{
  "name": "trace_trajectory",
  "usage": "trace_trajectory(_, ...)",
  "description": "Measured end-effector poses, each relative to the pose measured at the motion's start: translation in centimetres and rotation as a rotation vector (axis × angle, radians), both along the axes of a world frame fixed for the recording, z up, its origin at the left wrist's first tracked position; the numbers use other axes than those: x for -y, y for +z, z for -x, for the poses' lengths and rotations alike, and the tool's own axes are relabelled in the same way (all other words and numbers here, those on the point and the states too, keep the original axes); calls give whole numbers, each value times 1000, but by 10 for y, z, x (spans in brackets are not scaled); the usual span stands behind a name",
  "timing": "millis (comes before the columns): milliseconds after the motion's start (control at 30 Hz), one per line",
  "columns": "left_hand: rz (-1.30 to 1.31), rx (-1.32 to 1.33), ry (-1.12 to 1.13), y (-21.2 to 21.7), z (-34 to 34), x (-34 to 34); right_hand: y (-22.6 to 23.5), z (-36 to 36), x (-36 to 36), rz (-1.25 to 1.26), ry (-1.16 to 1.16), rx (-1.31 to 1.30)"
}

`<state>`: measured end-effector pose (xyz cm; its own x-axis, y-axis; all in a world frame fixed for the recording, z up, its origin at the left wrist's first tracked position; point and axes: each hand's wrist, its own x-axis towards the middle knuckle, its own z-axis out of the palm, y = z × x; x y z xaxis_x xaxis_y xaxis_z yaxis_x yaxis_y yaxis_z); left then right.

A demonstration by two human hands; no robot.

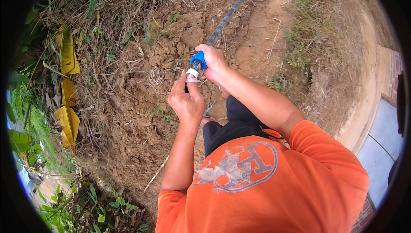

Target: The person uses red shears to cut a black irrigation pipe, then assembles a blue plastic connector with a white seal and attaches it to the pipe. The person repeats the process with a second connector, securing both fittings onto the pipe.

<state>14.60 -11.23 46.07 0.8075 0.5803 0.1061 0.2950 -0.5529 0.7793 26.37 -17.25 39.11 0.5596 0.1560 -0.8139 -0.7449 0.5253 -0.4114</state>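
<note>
A long dark pipe (223, 22) runs from the far ground to my hands. My right hand (213, 64) is closed round it near its end, where a blue pipe-fitting nut (200, 56) is slipped over it. The pipe's end shows past the nut, towards my left hand. There a white ring (192, 73) sits at the end, with a paler, translucent band just below it. My left hand (186, 101) pinches the ring between thumb and fingers. Some of its fingertips are hidden behind the ring.
Rough brown soil (141, 92) with dry grass lies all around. Yellowed banana-like leaves (67, 124) and green plants stand at the left. A dirt path (364, 87) curves along the right, beside pale slabs (381, 132). My foot (207, 120) is just below my hands.
</note>
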Motion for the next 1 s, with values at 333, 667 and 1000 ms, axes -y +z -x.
trace_trajectory(333, 653, -44, 183, -1, 4, -6, 4, 5, 2, -26, 3, -15)
trace_trajectory(667, 874, 16, 144, -7, 16, -7, 9, 13, 3, 26, -3, 30)
trace_trajectory(1000, 907, 0, 131, -10, 15, -8, 5, 11, 3, 36, -17, 36)
